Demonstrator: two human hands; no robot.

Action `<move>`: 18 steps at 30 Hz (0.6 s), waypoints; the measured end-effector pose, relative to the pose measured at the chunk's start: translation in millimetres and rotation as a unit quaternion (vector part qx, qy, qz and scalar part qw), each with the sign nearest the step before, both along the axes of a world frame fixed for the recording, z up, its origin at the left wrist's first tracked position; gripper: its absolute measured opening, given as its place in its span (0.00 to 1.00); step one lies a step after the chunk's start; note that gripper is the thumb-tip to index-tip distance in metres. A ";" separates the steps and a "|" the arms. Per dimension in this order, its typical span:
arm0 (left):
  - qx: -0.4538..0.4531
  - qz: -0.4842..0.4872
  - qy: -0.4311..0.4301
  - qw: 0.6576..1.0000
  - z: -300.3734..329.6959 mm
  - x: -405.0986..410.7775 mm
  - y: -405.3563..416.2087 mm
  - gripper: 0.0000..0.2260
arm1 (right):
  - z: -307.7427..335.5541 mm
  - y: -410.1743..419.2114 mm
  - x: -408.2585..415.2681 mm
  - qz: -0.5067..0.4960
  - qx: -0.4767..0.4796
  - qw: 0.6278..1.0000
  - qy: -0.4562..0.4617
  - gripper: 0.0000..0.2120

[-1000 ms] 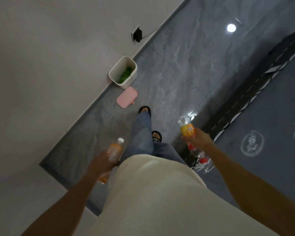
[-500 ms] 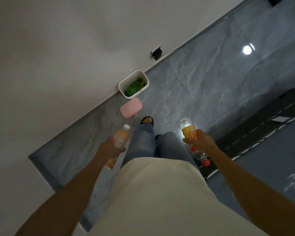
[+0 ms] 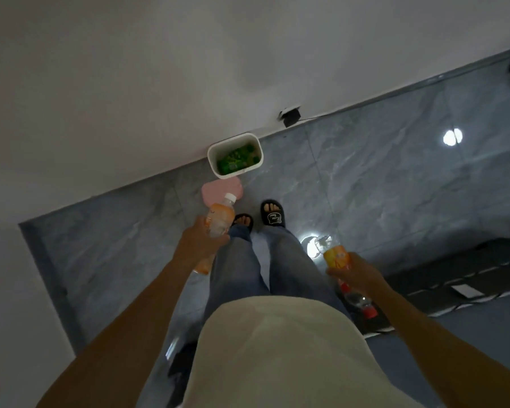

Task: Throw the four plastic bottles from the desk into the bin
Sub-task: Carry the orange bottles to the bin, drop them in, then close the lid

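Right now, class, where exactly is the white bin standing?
In the head view, the white bin stands on the floor against the wall, upper centre, just beyond the pink lid.

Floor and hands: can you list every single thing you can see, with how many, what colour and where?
bin: one, white, open, green stuff inside, against the wall
lid: one, pink, on the floor by the bin
wall plug: one, black, low on the wall
mat: one, dark, floor at right
orange bottles: two, in left hand
yellow-label bottle: one, in right hand
red-cap bottle: one, clear, under right hand
left hand: one
right hand: one
slippers: two, black
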State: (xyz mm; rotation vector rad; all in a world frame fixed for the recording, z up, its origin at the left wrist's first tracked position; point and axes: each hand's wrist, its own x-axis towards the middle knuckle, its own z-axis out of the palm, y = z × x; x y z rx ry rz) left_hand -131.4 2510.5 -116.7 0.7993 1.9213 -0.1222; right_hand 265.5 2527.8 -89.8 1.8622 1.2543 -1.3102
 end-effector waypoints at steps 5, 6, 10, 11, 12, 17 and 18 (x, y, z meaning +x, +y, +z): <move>-0.003 0.088 -0.017 0.996 -21.7 14.7 -11.8 0.38 | -25.8 77.4 -18.7 0.067 0.010 0.998 0.005 0.37; -0.004 0.103 -0.016 0.995 -26.8 16.6 -12.7 0.37 | -31.8 91.5 -28.9 0.081 0.021 0.996 0.012 0.37; 0.015 0.153 -0.014 0.988 -57.4 22.4 -4.7 0.34 | -59.3 141.0 -83.4 0.148 0.070 0.985 0.060 0.34; 0.019 0.163 -0.015 0.986 -68.2 23.4 -0.5 0.33 | -68.5 151.8 -97.4 0.161 0.088 0.981 0.070 0.32; 0.025 0.177 -0.013 0.984 -80.1 23.5 4.2 0.32 | -80.0 162.9 -112.1 0.179 0.104 0.975 0.079 0.31; 0.073 0.232 -0.005 0.970 -156.9 16.4 31.5 0.28 | -168.0 209.6 -190.1 0.298 0.169 0.935 0.096 0.30; 0.084 0.239 0.000 0.967 -175.7 13.9 35.5 0.27 | -189.9 216.3 -205.3 0.322 0.190 0.923 0.093 0.31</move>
